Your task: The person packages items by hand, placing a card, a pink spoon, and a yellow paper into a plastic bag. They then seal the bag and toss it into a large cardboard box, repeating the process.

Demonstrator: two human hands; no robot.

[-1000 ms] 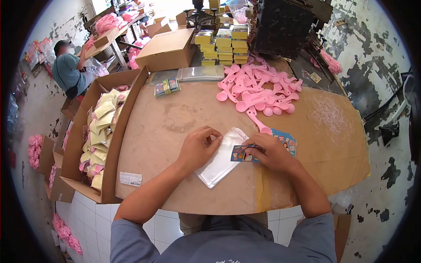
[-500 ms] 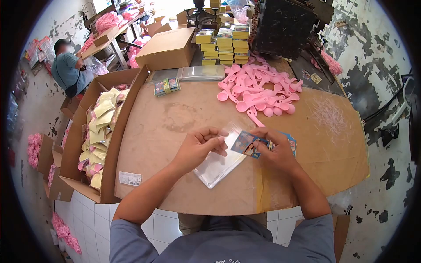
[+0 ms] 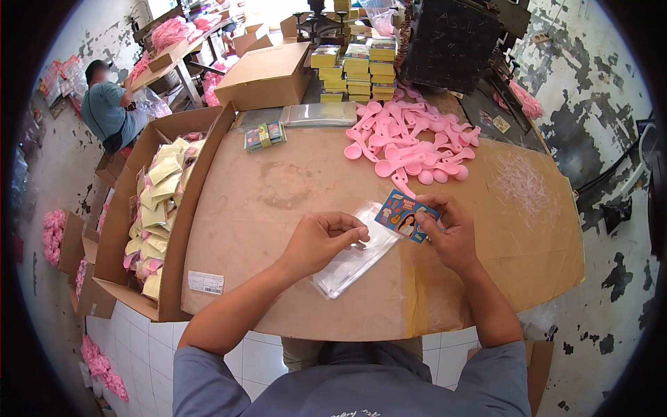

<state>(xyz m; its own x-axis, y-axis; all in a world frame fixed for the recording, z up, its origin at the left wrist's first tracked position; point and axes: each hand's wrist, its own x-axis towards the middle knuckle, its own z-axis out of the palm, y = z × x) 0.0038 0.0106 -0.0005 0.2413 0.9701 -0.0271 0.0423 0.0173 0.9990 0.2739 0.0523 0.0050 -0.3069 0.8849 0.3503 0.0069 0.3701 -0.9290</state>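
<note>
Blue printed cards (image 3: 403, 217) with a picture of a person on them are pinched in my right hand (image 3: 448, 233), above the cardboard-covered table. My left hand (image 3: 325, 240) is closed, thumb against the fingers, over the clear plastic bags (image 3: 347, 270); whether something thin is between its fingertips is hard to make out. Just beyond my hands lies a pile of pink plastic spoons (image 3: 410, 142). A banded bundle of cards (image 3: 264, 137) rests farther back to the left.
An open carton (image 3: 111, 278) of filled packets stands along the left edge. Behind are a closed box (image 3: 260, 75), stacked card bundles (image 3: 358, 66), a clear bag stack (image 3: 318, 115) and a black metal case (image 3: 451, 45). Thin strips (image 3: 521, 184) lie right. A person (image 3: 110, 111) sits back left.
My right hand has lifted and turned the cards so their printed face shows more fully. The blue cards seen beside it on the right are no longer visible there. My left hand's fingers have closed together.
</note>
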